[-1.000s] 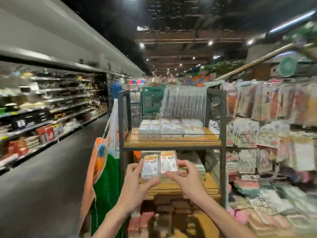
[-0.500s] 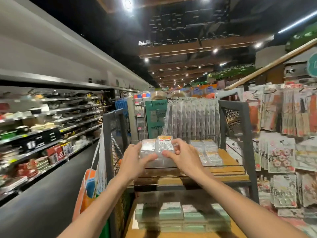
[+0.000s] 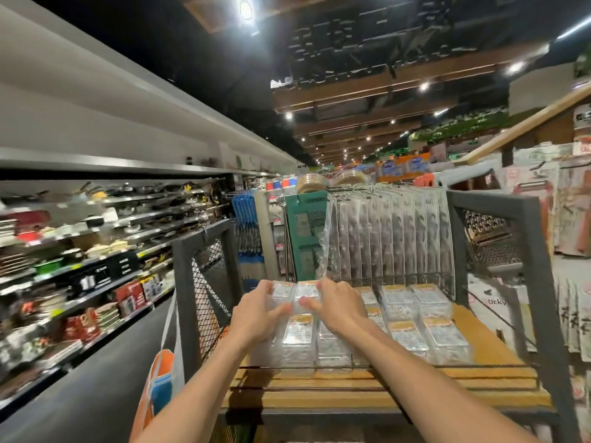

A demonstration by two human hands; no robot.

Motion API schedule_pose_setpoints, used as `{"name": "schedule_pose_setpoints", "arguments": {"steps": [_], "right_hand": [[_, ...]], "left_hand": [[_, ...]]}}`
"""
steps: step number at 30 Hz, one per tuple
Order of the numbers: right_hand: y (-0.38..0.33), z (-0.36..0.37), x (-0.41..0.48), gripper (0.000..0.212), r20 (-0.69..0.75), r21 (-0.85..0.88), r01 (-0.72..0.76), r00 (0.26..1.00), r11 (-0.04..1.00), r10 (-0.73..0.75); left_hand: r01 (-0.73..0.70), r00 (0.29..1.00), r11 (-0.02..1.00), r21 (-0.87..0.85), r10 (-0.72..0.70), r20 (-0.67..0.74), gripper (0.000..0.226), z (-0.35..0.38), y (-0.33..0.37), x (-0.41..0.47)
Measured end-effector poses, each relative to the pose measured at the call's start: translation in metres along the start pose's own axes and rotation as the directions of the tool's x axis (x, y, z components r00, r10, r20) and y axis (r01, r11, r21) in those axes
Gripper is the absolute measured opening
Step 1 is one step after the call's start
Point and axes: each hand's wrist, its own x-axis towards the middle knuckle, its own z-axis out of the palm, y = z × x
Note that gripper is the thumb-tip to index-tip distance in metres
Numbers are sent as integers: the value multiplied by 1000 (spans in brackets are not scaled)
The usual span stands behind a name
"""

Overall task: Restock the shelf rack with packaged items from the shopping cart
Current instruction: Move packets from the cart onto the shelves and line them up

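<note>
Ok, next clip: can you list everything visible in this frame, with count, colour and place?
held clear plastic packs: two, orange-white labels, top shelf's rear left
shelved clear plastic packs: many, count unclear, same labels, rows across shelf
slatted wooden top shelf: one, tan, in rack
metal mesh rack: one, dark grey, centre
hanging clear packets: one row, behind rack
mesh stand: one, green, behind rack
fabric bag: one, orange-blue, beside rack's left
store shelving: blurred goods, far left
hands: left hand, right hand, both gripping held packs

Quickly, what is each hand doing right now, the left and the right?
Left hand: grips the clear packs from their left side.
Right hand: grips the same packs from their right side.
</note>
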Motion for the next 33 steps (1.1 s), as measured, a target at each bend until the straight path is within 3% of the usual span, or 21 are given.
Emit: {"name": "schedule_pose_setpoints", "arguments": {"steps": [10, 13, 19, 22, 27, 30, 33], "right_hand": [[1, -1, 10, 62, 72, -106, 22, 997, 994, -15], [4, -9, 6, 69, 20, -65, 24, 1000, 998, -22], [-15, -27, -49, 59, -200, 27, 225, 956, 974, -216], [-46, -18, -103, 61, -233, 88, 381, 906, 920, -353], [-96, 25, -204, 66, -164, 227, 580, 815, 782, -556], [-126, 78, -278, 67, 17, 302, 643, 734, 704, -679], [-148, 132, -355, 65, 222, 352, 686, 599, 636, -769]], "left_hand": [[-5, 997, 999, 43, 2, 83, 65, 7, -5, 16], [-32, 996, 999, 24, 29, 86, 71, 2, 2, 10], [-255, 964, 962, 100, 261, -56, 54, -38, 11, -56], [-296, 944, 942, 155, 314, -103, 50, -69, -7, -120], [-165, 964, 942, 292, 216, -152, 57, -110, -67, -239], [5, 984, 914, 407, 68, -165, 65, -121, -127, -336], [176, 984, 863, 474, -139, -111, 72, -115, -174, -447]]}}
